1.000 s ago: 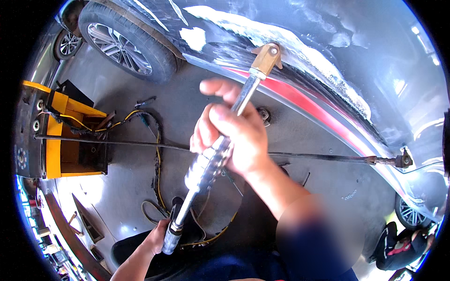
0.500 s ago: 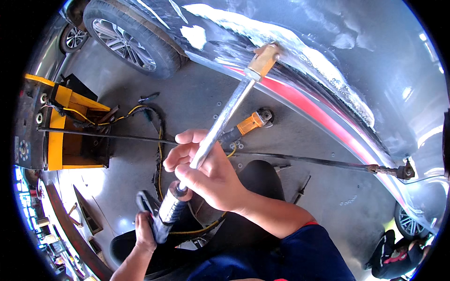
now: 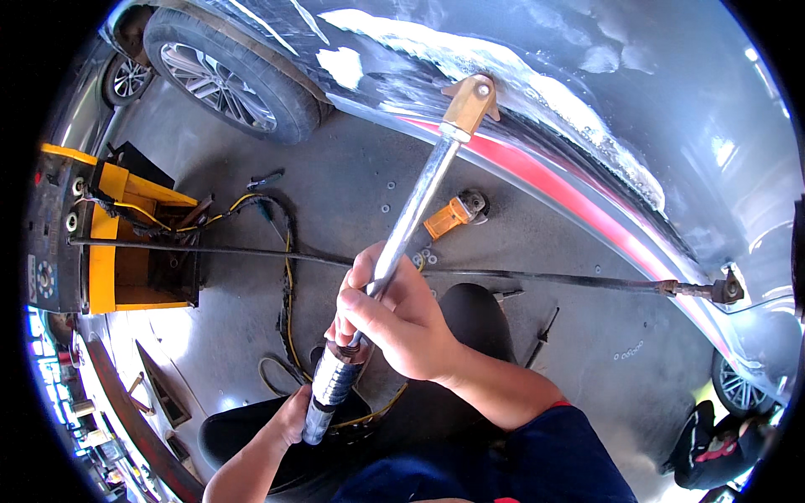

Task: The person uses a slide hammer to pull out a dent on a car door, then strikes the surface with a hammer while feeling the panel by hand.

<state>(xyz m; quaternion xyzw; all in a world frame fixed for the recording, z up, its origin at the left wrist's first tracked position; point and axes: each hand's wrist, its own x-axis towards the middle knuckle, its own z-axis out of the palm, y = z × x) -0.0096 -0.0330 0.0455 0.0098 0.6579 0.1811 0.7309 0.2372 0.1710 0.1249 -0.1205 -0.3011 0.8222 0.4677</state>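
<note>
Trousers (image 3: pixel 478 318) in black and a navy sleeve (image 3: pixel 558 453) take up the near edge. Just beyond, on the left, the left hand (image 3: pixel 293 417) grasps the end handle (image 3: pixel 318 422) of a slide hammer (image 3: pixel 418 197), whose bright rod slants away toward the far right. A ridged metal weight (image 3: pixel 337 377) sits low on that rod, right beside the handle. The right hand (image 3: pixel 407 323) is curled around the rod just past the weight, thumb across the front; how tightly it squeezes I cannot tell. A long thin bar (image 3: pixel 537 275) crosses from left to right beneath the rod, between a yellow and black machine (image 3: pixel 101 272) and a bracket (image 3: pixel 728 287) by the car's lower edge. Off to the right, a person (image 3: pixel 717 444) in dark clothing is down low near a wheel (image 3: pixel 738 381). Past the bar, on the grey floor (image 3: pixel 335 184), lie several washers (image 3: pixel 425 257) and an orange angle grinder (image 3: pixel 449 218). Farther still, the slide hammer's brass-coloured head (image 3: pixel 470 105) reaches the grey car panel (image 3: pixel 671 84), at the lower border of a long white patch (image 3: pixel 537 88), with a red band (image 3: pixel 545 186) running just nearer. Another car (image 3: pixel 92 101) stands at the far left.
</note>
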